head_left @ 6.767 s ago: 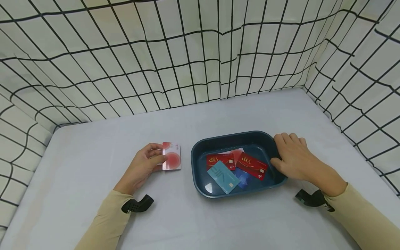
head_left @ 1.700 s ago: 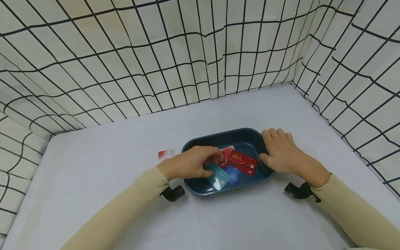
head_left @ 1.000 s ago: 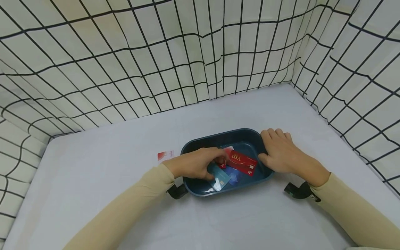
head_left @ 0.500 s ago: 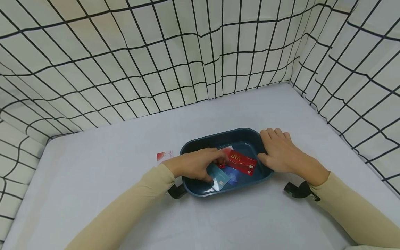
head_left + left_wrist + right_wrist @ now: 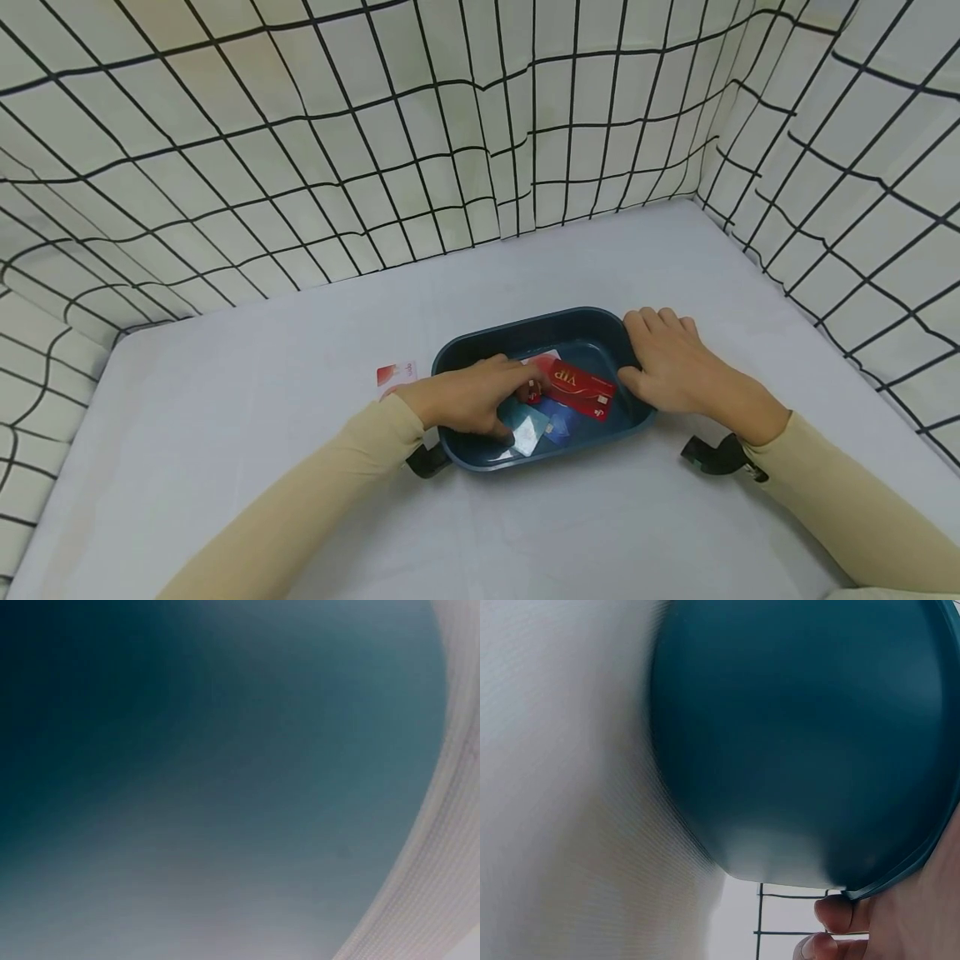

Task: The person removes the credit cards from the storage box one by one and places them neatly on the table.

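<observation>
Pale blue, the card (image 5: 531, 431) I am reaching for is inside the tray (image 5: 517, 340), in its left half toward the near side, partly covered by my left hand (image 5: 480, 396). My thumb is down at its near edge and my fingers bend over its far end; I cannot tell whether they pinch it or only touch it, and my left wrist view is just a teal blur.

Close by my fingertips, a red card (image 5: 534, 393) shows in part. To its right, a red VIP card (image 5: 581, 390) lies slanted, overlapping a pink and white card (image 5: 542, 362) behind it. A deep blue card (image 5: 558, 418) is between the pale blue one and the VIP card.

My right hand (image 5: 671, 362) grips the tray's right end, thumb at the inner side of the rim and fingers over the outside.

Outside the tray, just left of it, a white and red card (image 5: 396, 374) lies on the white tabletop (image 5: 300, 358), partly hidden by my left wrist. Both my beige sleeves (image 5: 300, 500) carry black wrist devices (image 5: 720, 457). Beyond the table stand pale walls (image 5: 412, 108) crossed by black grid lines.
</observation>
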`<state>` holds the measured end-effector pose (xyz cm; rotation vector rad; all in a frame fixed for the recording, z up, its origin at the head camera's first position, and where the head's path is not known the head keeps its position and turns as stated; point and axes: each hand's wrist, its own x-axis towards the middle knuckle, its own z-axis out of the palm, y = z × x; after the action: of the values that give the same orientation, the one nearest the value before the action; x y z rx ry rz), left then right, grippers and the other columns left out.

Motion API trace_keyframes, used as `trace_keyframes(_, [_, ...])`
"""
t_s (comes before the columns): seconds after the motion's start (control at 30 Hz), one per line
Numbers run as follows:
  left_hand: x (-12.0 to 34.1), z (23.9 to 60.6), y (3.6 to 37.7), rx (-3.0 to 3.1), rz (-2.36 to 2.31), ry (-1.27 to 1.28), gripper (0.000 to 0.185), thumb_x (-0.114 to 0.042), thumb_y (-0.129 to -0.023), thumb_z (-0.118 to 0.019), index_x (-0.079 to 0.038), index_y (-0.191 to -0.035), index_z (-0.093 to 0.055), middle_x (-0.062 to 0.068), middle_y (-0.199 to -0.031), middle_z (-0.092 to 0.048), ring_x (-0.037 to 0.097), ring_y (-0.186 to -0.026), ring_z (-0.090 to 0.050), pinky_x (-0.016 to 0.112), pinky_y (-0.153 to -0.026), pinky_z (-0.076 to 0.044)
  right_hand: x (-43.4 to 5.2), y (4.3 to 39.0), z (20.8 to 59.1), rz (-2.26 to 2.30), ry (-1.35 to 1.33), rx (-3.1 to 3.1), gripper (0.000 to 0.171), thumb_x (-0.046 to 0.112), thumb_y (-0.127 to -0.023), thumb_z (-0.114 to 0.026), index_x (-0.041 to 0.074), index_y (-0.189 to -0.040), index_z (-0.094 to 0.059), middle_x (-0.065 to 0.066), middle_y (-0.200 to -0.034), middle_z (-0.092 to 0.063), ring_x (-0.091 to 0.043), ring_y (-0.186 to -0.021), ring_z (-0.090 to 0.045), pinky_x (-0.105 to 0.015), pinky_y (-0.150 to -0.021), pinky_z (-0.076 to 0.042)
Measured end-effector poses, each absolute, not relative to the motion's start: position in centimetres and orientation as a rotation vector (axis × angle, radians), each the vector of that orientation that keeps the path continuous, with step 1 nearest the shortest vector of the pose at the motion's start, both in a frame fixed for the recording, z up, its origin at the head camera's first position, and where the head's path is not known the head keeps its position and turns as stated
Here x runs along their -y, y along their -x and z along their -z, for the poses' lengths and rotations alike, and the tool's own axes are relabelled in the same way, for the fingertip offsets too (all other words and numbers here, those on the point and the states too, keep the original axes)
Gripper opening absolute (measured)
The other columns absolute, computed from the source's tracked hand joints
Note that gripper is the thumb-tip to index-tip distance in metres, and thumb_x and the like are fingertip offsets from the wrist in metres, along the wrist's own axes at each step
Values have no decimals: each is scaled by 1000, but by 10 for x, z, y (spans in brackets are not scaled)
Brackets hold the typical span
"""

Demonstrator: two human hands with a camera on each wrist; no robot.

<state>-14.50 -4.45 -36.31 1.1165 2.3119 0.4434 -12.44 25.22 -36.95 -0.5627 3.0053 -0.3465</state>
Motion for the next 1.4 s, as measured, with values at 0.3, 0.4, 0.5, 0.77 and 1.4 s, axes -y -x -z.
trace_keyframes(0.3, [44, 361, 145, -2343, -397, -1119, 68, -28, -84, -86, -19, -142, -53, 5, -136, -61, 20, -126, -49, 37, -100, -55, -253, 125, 371, 351, 563, -3010, 33, 26, -88, -60, 4, -109, -49, -9, -92, -48, -29, -90, -42, -38, -72, -27])
trace_keyframes(0.4, [43, 362, 146, -2361, -386, -1115, 63, -32, -83, -87, -17, -135, -57, 5, -132, -62, 20, -122, -50, 38, -100, -54, -253, 126, 371, 355, 562, -3011, 32, 26, -88, -60, 4, -109, -49, -9, -92, -48, -29, -90, -42, -38, -72, -27])
trace_keyframes(0.5, [42, 362, 146, -2360, -386, -1106, 59, -33, -83, -87, -15, -131, -58, 5, -128, -64, 20, -119, -51, 39, -100, -53, -253, 126, 371, 354, 564, -3014, 32, 26, -88, -59, 4, -108, -48, -9, -92, -49, -29, -90, -42, -38, -72, -27])
trace_keyframes(0.77, [42, 363, 146, -2336, -418, -1094, 57, -32, -83, -87, -15, -130, -60, 3, -131, -61, 17, -121, -54, 32, -101, -57, -254, 127, 372, 353, 559, -3013, 32, 25, -88, -59, 4, -109, -48, -10, -92, -49, -29, -90, -42, -38, -72, -26])
trace_keyframes(1.4, [48, 358, 150, -2184, -566, -1083, 45, -12, -91, -66, -14, -135, -63, -1, -121, -68, 12, -104, -59, 23, -88, -55, -254, 125, 371, 367, 561, -3002, 32, 26, -88, -60, 4, -109, -48, -9, -93, -49, -29, -91, -42, -38, -72, -26])
